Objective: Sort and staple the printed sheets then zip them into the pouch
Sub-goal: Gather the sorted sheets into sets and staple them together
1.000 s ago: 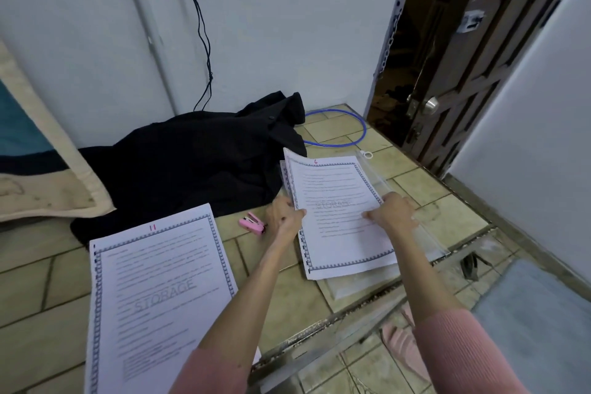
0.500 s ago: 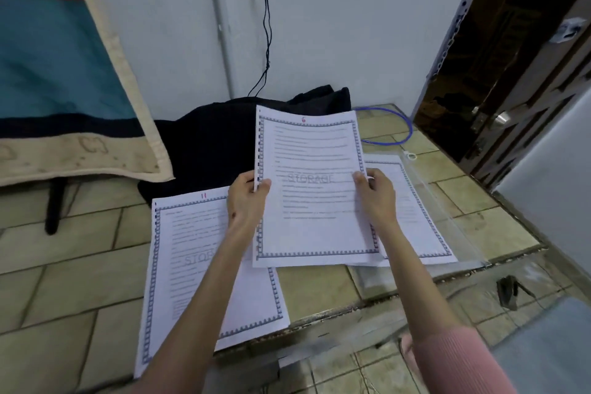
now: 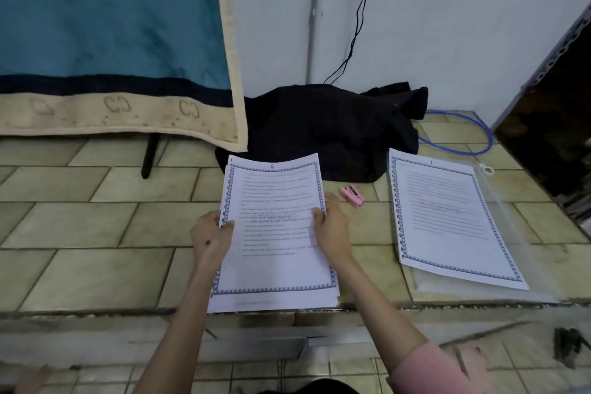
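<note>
White printed sheets sit in two places on the tiled tabletop [image 3: 96, 227]. At the centre of the frame both hands hold a stack of sheets [image 3: 275, 253] whose top page carries a red "6" at its head and a grey "STORAGE" watermark; the stack's lower end reaches the tabletop's front edge and its far end curls slightly upward. The left hand [image 3: 211, 237] pinches the stack's left edge, thumb on top of the page. The right hand [image 3: 332, 227] grips the right edge the same way, thumb lying on the page.

Just beyond the right hand, a small pink stapler [image 3: 351, 197] lies on the tiles, apart from both piles. To the centre right, a second pile of sheets [image 3: 447, 221] marked "1" lies flat on a clear zip pouch [image 3: 511, 217], which sticks out past the pile's right and lower edges; the slider ring shows at the pouch's upper right corner.

Behind the stapler a black cloth heap [image 3: 326, 128] rests against the wall, with a blue cable [image 3: 479, 137] looping to its right. A striped blanket [image 3: 112, 41] hangs in the upper left of the frame.
</note>
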`<action>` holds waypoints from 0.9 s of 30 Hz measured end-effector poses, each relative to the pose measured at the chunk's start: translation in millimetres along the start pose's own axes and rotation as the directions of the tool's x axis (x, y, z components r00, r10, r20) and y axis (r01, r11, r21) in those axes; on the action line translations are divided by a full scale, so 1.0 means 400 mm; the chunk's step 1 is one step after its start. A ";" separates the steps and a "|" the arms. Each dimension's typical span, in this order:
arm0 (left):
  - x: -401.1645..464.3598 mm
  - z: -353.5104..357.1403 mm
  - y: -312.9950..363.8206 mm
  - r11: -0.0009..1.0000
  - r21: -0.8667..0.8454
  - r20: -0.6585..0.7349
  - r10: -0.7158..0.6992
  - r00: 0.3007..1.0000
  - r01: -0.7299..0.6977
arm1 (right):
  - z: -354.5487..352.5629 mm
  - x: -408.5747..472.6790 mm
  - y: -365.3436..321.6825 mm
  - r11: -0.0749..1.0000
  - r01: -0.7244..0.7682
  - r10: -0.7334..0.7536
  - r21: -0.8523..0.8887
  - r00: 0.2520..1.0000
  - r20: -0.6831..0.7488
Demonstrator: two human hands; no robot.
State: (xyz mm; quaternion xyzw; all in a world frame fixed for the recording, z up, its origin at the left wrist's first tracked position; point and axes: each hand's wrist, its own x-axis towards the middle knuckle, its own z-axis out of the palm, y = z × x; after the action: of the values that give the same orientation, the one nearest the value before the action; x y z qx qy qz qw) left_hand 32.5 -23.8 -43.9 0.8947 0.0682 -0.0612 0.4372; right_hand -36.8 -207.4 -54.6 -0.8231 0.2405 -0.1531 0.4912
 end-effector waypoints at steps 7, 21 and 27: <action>0.011 -0.006 -0.014 1.000 -0.011 -0.059 -0.022 0.998 0.021 | 0.001 0.009 0.002 0.996 -0.075 0.077 -0.047 0.997 0.032; -0.013 0.090 0.147 0.962 0.067 0.087 0.259 0.962 -0.266 | -0.125 0.032 -0.022 0.991 -0.122 0.116 -0.047 0.987 -0.107; -0.111 0.343 0.339 0.973 -0.058 0.584 0.215 0.783 -0.224 | -0.413 0.088 0.095 0.864 -0.446 0.331 -0.232 0.852 -0.405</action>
State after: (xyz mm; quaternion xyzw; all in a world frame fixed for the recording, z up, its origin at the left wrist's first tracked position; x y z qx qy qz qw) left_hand 5.7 -217.8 -15.1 0.8371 -0.1750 -0.2832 0.4342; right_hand -97.4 -363.1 -9.7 -0.7832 0.5093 -0.1534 0.3221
